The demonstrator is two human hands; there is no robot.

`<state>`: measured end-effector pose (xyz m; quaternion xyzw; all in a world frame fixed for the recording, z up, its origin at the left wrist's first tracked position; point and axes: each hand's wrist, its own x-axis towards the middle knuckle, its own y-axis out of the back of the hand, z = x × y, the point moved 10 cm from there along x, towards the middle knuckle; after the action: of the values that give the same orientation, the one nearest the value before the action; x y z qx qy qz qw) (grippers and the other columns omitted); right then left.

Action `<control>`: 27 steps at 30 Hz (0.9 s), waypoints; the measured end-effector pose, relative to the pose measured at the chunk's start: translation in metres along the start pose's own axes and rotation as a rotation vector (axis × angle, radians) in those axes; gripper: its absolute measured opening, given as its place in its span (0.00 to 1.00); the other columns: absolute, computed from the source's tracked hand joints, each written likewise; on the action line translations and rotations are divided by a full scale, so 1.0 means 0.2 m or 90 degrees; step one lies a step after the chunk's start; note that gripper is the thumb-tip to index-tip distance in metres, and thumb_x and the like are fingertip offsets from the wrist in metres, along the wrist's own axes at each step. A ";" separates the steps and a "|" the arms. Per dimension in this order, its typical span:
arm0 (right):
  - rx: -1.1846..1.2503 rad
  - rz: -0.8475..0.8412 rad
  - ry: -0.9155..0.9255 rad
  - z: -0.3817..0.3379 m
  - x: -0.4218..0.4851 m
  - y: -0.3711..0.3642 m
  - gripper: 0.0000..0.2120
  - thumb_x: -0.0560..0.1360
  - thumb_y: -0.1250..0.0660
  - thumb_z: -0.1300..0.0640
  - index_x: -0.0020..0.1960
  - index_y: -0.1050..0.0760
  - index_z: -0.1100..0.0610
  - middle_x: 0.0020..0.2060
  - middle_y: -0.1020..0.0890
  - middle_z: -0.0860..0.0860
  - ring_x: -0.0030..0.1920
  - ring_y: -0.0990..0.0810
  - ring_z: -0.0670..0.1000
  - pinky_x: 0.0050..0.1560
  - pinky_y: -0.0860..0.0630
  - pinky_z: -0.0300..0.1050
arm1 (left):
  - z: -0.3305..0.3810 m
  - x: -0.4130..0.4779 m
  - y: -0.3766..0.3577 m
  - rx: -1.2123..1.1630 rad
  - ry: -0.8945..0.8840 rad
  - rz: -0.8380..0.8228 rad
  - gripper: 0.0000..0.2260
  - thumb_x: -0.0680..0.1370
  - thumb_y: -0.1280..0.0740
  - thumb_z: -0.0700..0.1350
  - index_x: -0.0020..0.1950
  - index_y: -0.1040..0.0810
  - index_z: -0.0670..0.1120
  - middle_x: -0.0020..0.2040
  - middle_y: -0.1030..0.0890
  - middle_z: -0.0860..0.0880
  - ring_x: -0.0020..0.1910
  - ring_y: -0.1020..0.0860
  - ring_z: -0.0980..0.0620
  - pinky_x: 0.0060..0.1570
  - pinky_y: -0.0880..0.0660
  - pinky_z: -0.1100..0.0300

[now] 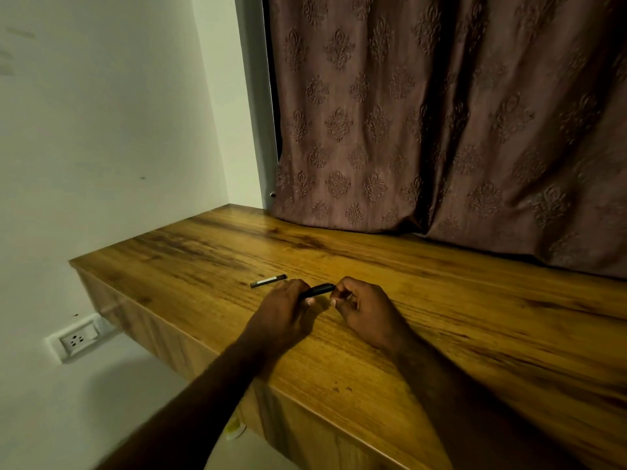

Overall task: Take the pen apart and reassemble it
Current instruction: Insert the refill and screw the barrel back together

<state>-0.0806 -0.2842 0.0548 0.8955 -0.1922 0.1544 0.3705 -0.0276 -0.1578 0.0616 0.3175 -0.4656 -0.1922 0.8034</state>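
The pen [317,290] is held just above the tabletop [441,300] between both hands. The left hand [283,308] is wrapped around the barrel's near end; the right hand [361,308] pinches the far tip with thumb and fingertips. A second slim dark piece [268,281] — probably the cap or a pulled-off section, too small to tell — lies flat on the wood just beyond the left hand, apart from it.

The pen looks light, rigid and smooth: a thin black cylinder, likely hard plastic, apt to slip or roll if set down carelessly. Small inner parts would be easy to lose. I judge the best hold is as now — one hand bracing the barrel, the other gripping the end to twist or pull.

The tabletop is glossy wood-grain laminate, hard and slick. Behind it hangs a soft brown curtain [441,113] with an embossed motif.
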 end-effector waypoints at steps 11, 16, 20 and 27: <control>-0.074 -0.021 0.036 -0.04 0.01 -0.05 0.02 0.74 0.32 0.54 0.45 0.24 0.51 0.37 0.26 0.41 0.39 0.27 0.43 0.38 0.32 0.39 | 0.07 0.00 0.01 0.004 -0.067 0.021 0.06 0.79 0.37 0.48 0.45 0.25 0.46 0.37 0.25 0.50 0.34 0.29 0.54 0.30 0.35 0.61; -0.002 0.030 -0.010 0.01 0.02 -0.01 0.01 0.74 0.32 0.58 0.43 0.22 0.53 0.41 0.25 0.46 0.42 0.26 0.44 0.42 0.28 0.40 | -0.02 0.01 0.01 -0.025 0.020 0.005 0.24 0.78 0.48 0.66 0.50 0.25 0.48 0.39 0.23 0.50 0.37 0.25 0.53 0.34 0.30 0.57; 0.197 0.110 -0.137 0.14 0.02 0.08 0.01 0.74 0.31 0.61 0.44 0.21 0.57 0.35 0.22 0.48 0.35 0.26 0.44 0.34 0.30 0.33 | -0.02 0.01 0.02 -0.007 0.021 0.007 0.25 0.78 0.50 0.65 0.52 0.23 0.47 0.41 0.21 0.48 0.39 0.24 0.51 0.36 0.27 0.54; 0.561 0.118 -0.240 0.21 -0.01 0.05 0.02 0.76 0.35 0.67 0.47 0.24 0.64 0.36 0.19 0.59 0.32 0.22 0.51 0.34 0.24 0.44 | -0.02 0.01 0.01 0.020 0.009 -0.002 0.20 0.79 0.45 0.61 0.57 0.24 0.48 0.40 0.19 0.48 0.36 0.22 0.51 0.33 0.26 0.54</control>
<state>-0.0815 -0.3203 0.0307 0.9586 -0.2513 0.0883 -0.1007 -0.0229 -0.1570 0.0630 0.3324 -0.4622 -0.1842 0.8012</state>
